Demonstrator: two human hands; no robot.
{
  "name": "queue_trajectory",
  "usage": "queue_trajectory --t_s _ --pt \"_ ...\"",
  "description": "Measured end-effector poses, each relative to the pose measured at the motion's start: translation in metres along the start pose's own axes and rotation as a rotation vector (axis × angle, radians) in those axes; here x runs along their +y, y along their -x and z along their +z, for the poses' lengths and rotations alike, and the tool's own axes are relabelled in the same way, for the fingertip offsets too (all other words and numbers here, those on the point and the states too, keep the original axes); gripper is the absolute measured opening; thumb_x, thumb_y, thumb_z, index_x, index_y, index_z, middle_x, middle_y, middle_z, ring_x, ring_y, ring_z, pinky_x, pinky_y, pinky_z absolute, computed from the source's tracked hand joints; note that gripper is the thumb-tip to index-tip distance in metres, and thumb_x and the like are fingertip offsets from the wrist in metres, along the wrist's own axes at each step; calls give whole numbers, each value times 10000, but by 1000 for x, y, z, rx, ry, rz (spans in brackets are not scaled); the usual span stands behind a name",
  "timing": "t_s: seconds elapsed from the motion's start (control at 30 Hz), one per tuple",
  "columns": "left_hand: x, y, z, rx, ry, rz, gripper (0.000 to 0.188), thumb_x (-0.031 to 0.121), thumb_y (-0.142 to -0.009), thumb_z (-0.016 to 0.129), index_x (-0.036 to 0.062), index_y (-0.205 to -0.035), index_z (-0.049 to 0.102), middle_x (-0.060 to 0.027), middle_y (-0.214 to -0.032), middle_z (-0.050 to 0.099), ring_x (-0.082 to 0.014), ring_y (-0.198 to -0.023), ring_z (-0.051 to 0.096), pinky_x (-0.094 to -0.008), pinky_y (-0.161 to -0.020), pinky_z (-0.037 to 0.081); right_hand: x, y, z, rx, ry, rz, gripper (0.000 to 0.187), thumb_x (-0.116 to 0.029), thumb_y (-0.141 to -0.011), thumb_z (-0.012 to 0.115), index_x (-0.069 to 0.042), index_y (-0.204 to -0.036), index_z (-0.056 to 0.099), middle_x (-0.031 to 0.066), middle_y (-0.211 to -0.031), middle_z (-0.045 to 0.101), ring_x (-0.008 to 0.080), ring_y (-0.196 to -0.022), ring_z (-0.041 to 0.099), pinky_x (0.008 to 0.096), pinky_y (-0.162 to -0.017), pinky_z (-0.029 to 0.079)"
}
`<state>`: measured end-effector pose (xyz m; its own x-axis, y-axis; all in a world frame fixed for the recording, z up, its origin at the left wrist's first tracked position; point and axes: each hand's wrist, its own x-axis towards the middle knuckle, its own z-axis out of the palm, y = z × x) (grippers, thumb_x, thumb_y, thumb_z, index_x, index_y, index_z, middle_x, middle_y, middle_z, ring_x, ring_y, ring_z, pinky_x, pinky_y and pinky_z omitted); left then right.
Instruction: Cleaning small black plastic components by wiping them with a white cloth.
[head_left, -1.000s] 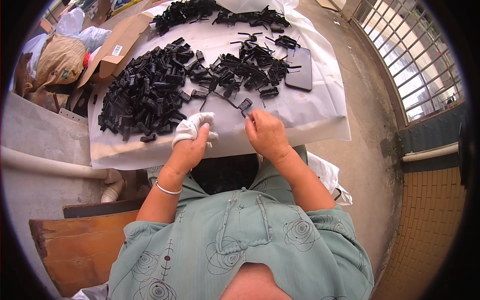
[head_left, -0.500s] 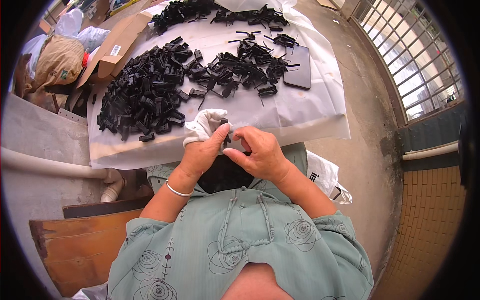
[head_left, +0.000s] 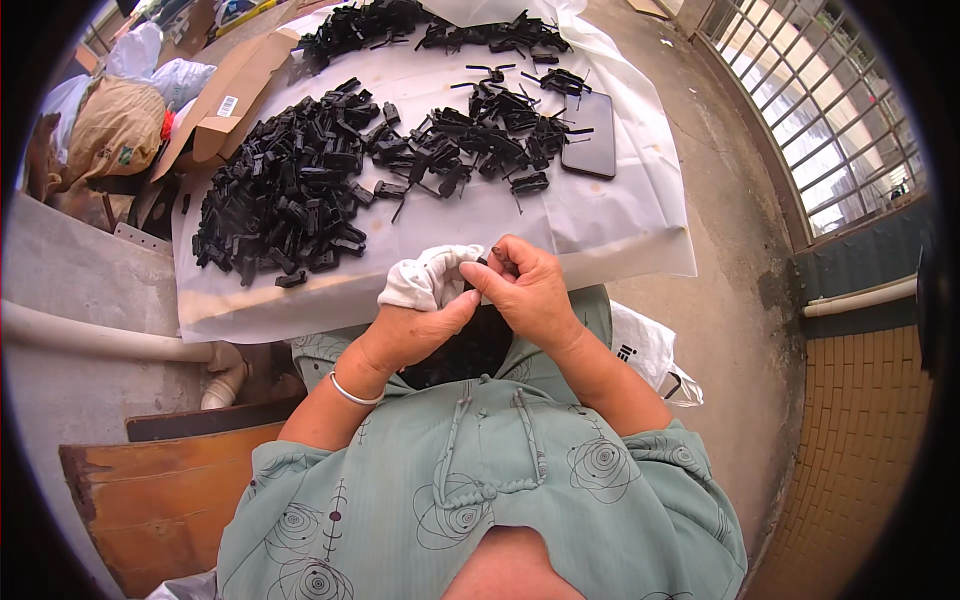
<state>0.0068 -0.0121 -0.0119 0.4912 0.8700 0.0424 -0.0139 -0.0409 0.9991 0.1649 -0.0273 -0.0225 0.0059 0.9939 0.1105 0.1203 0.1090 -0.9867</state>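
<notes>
Over the table's near edge, my left hand (head_left: 408, 333) has white cloth (head_left: 420, 280) wrapped round its fingers. It is closed on a small black plastic part (head_left: 481, 262), mostly hidden between my hands. My right hand (head_left: 537, 300) meets it from the right, thumb and fingers pinched against the same part. Beyond them, a large heap of black plastic parts (head_left: 285, 180) covers the left of the table. To its right lies a looser cluster of black parts (head_left: 480, 135), some with thin prongs sticking out.
White sheeting (head_left: 630, 225) covers the table. A dark flat phone-like slab (head_left: 589, 150) lies at its right side, and more black parts (head_left: 490, 35) line the far edge. An open cardboard box (head_left: 235, 95) and bags stand at left. A barred window (head_left: 820, 110) is at right.
My right hand has closed in on the black part, its thumb now pressed against it. My left hand and the cloth have shifted slightly right and turned.
</notes>
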Motion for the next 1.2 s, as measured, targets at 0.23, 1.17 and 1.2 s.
queue_trajectory --t_s 0.23,1.17,1.2 --pt "0 1 -2 130 -218 -36 273 -3 -769 569 -48 -1038 562 -34 -868 599 -65 -685 507 -200 -627 445 4 2 -4 -77 30 -201 191 -161 -904 541 -1 -802 522 32 -667 477 120 -600 415 270 -553 375" --pt "-17 -1 2 186 -651 310 279 50 -750 576 -28 -1018 568 -190 -959 604 -335 -870 594 -358 -796 476 23 4 14 -123 57 -48 208 -129 -920 470 5 -770 524 0 -609 447 78 -596 387 259 -550 380" --pt "-17 -1 2 165 -709 313 282 55 -748 577 -29 -1016 568 -195 -960 604 -344 -875 591 -360 -797 477 28 3 17 -107 -1 -39 221 -142 -912 474 11 -759 519 68 -597 467 140 -561 413 295 -543 390"
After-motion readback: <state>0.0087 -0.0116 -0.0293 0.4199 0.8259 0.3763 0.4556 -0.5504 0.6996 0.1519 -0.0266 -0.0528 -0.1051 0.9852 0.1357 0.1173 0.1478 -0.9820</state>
